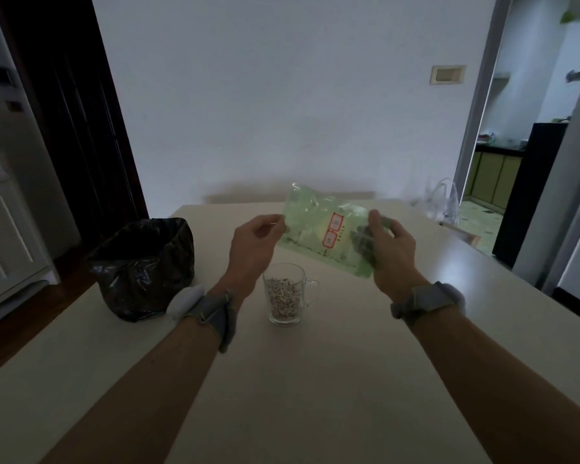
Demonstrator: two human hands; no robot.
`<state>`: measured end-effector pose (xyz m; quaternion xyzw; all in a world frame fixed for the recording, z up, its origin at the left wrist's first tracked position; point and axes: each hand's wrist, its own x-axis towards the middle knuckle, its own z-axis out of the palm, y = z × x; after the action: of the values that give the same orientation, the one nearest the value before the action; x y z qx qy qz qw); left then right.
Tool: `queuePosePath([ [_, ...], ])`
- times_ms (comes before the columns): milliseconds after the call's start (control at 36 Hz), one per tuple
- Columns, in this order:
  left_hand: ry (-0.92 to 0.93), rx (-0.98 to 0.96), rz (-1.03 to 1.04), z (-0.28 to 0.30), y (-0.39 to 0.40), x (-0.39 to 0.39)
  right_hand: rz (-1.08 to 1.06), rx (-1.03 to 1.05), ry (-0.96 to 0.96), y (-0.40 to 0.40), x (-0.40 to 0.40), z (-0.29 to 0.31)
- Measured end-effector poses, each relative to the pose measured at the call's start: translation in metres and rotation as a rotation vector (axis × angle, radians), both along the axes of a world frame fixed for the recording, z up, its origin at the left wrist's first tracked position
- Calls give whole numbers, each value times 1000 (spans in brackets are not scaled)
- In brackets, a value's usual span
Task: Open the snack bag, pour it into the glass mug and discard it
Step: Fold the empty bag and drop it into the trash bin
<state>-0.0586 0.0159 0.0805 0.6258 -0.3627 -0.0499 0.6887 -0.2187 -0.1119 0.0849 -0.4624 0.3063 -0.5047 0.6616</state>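
A pale green snack bag point(322, 229) with red labels hangs in the air above the table, tilted and looking flat. My left hand point(253, 242) pinches its left edge. My right hand point(387, 249) grips its right side. Just below the bag stands a glass mug point(287, 298) with its handle to the right, filled with small pale snack pieces up to about two thirds. Both wrists wear grey bands.
A bin lined with a black plastic bag point(144, 266) stands on the cream table point(315, 380) to the left of the mug. A clear plastic bag point(442, 200) sits at the table's far right corner. A doorway opens at the right.
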Motion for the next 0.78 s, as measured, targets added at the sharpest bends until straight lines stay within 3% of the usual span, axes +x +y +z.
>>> queuePosePath([
  [194,21,-35,-19,22,-6,-3,44,271,-81,15,18,-22],
  [389,9,-89,22,33,-9,-4,223,332,-96,17,19,-41],
  [639,27,-73,-4,32,-5,0,338,-66,237,14,8,-32],
  [778,0,-41,-74,37,-5,-6,369,-340,293,13,4,-10],
])
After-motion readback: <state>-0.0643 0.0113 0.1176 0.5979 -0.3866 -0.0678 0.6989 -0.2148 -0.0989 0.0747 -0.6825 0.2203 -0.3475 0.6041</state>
